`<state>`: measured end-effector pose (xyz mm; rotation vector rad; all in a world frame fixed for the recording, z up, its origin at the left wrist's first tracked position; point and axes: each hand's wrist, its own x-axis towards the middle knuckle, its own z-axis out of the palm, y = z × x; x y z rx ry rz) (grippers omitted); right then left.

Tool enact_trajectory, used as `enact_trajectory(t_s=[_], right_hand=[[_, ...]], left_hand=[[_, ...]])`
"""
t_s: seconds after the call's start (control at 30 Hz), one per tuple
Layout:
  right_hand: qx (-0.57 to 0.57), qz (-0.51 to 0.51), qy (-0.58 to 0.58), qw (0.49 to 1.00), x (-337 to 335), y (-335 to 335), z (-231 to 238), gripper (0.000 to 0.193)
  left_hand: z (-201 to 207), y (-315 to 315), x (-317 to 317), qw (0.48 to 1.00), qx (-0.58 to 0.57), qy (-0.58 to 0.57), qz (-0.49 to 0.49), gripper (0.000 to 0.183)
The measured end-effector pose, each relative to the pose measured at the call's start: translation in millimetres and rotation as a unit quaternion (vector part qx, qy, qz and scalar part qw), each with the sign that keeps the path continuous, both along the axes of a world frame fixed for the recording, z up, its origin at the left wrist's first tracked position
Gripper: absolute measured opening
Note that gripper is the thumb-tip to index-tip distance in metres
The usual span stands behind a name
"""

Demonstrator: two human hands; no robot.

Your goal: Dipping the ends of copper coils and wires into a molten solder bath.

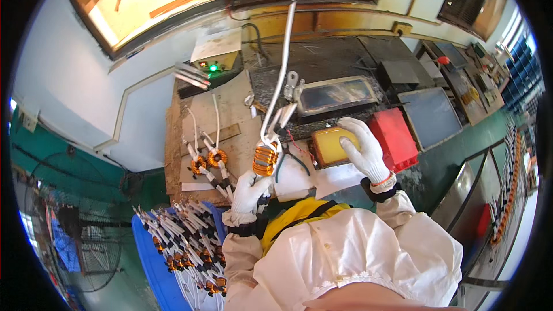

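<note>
My gloved left hand (251, 193) is closed round the leads below a copper-wound ring coil (265, 160). From this coil a long white cable (284, 57) rises toward the back wall. My right hand (367, 152), also in a white glove, is open, its fingers stretched over the right side of a shallow tray holding a yellow block or filling (333, 147). Between the hands lie dark-handled pliers (295, 162) and a thin red wire. Two similar coils, one of them this copper ring (217, 158), rest on the cardboard to the left.
A blue bin (148, 253) full of cabled coils stands at lower left. Behind the tray sits a framed rectangular pan with a shiny surface (337, 95). A red box (394, 138) is at right. A control box with a green light (213, 68) stands at back left.
</note>
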<state>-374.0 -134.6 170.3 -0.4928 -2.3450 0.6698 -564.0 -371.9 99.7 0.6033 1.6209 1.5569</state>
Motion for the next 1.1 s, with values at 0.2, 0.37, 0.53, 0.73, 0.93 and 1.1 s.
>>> enact_trajectory(t_s=[0.2,0.37,0.53,0.73,0.93,1.1], right_hand=[[-0.274,-0.017,0.197,0.941,44.0,21.8,12.7,0.035],[-0.393,0.138,0.199,0.887,107.6,74.4,45.3,0.062],[-0.325,0.048,0.170,0.929,160.5,100.3,50.7,0.028],[-0.394,-0.175,0.111,0.895,217.4,107.8,48.3,0.029],[-0.110,-0.353,0.013,0.929,264.7,103.0,28.6,0.026],[-0.044,-0.268,-0.046,0.961,258.1,101.8,10.5,0.018]], left_hand=[[15.5,38.7,29.2,0.983,-0.035,-0.031,-0.179,0.027],[18.7,83.0,58.5,0.929,-0.073,-0.037,-0.361,0.035],[14.5,131.9,99.8,0.882,-0.117,0.068,-0.452,0.035],[-4.0,187.4,139.2,0.889,-0.098,-0.015,-0.446,0.024],[-0.6,256.8,162.9,0.898,-0.076,-0.071,-0.428,0.017],[-7.7,304.2,172.6,0.879,-0.093,-0.085,-0.459,0.017]])
